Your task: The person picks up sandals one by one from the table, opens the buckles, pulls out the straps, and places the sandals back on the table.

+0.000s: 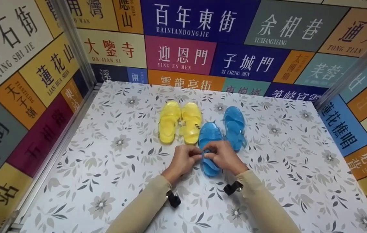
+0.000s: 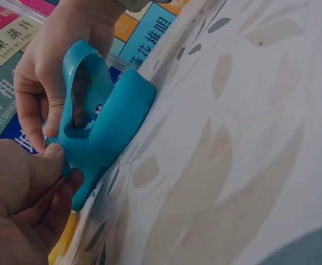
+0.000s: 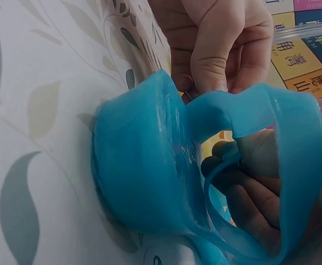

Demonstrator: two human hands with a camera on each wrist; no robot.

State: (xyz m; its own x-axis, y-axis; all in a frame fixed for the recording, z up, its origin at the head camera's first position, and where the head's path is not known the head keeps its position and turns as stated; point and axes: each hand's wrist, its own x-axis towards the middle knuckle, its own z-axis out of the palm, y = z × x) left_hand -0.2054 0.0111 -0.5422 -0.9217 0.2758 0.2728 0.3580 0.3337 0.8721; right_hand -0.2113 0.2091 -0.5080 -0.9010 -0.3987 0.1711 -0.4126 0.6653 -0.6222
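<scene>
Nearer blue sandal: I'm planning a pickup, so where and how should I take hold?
Probably pinch the heel strap of that blue sandal from the near side: it arches clear of the sole, leaving an open loop at the near end.

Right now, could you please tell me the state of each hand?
Left hand: closed, pinching the strap of the nearer blue sandal.
Right hand: closed, holding the same sandal's strap.

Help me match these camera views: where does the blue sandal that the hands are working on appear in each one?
Head: the blue sandal just right of centre, between the yellow sandals and the other blue sandal.
Left wrist: the blue sandal left of centre, slanting up to the right.
Right wrist: the blue sandal large, across the centre and lower right.
Shared landmark: the leaf-patterned table surface under it.
</scene>
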